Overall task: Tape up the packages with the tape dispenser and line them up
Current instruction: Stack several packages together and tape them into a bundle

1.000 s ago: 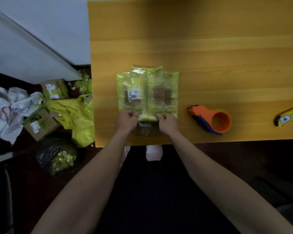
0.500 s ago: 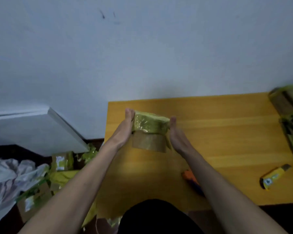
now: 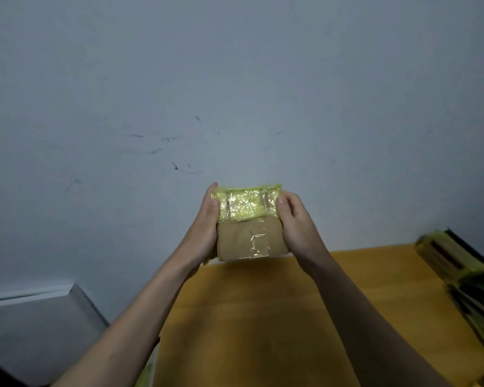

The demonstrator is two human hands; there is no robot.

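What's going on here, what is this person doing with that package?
A person holds a brown package wrapped partly in yellow-green plastic tape up in the air between both hands, the left hand and the right hand gripping its sides. It is lifted above the far edge of the orange wooden table, in front of a pale wall. More yellow-green wrapped packages lie at the table's right edge. No tape dispenser is in view.

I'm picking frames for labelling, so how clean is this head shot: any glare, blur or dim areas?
Head view: dim, flat light overall; glare glints on the clear tape across the package held between left hand and right hand; the stack of packages at the right edge is smeared and dark; wide-angle bending shows along the table edges.
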